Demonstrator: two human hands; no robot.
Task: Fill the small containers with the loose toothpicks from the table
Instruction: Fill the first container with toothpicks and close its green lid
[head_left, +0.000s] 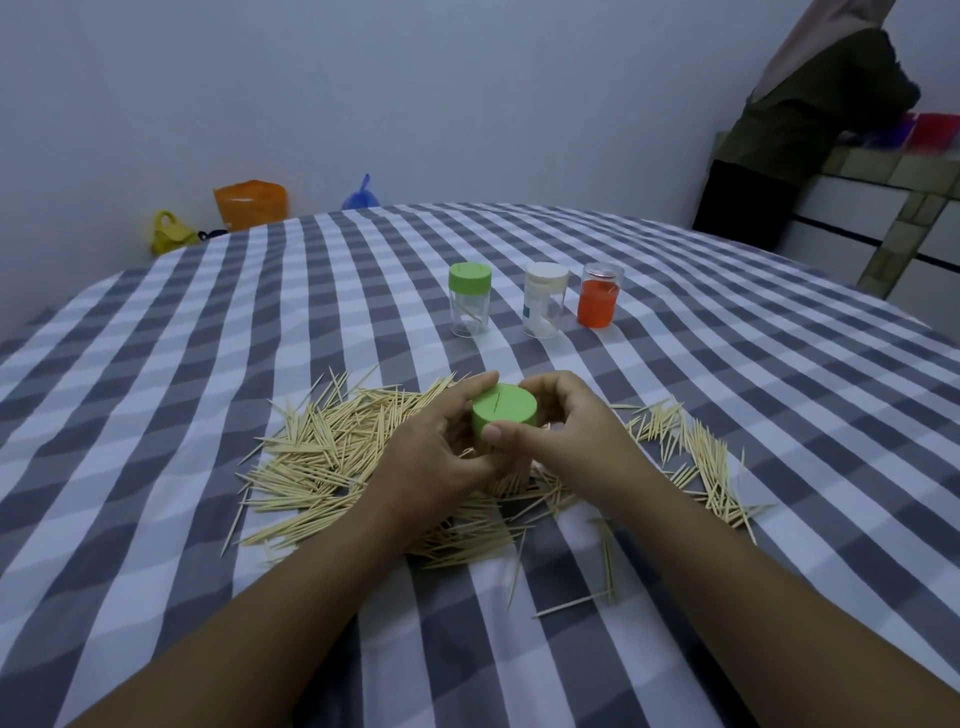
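I hold the green-capped container (503, 415) over the toothpick pile (332, 457), left hand (441, 457) curled round its body and right hand (561, 431) pinching the cap. It looks light, rigid and smooth, so I grip the sides firmly. The toothpicks are thin, pale, pointed and easily scattered.

Four small containers in all: three standing in a row toward 12 o'clock, namely one green-lidded container (470, 300), one white-lidded container (545, 300) and one orange container (600, 295), plus one green-capped container (506, 414) at centre. Two hands: left hand (436, 447), right hand (576, 431). Loose toothpicks (322, 457) too many to count, heaped from 9 to 3 o'clock. Three bags at 11 o'clock: yellow bag (169, 232), orange bag (251, 204), blue bag (361, 196).
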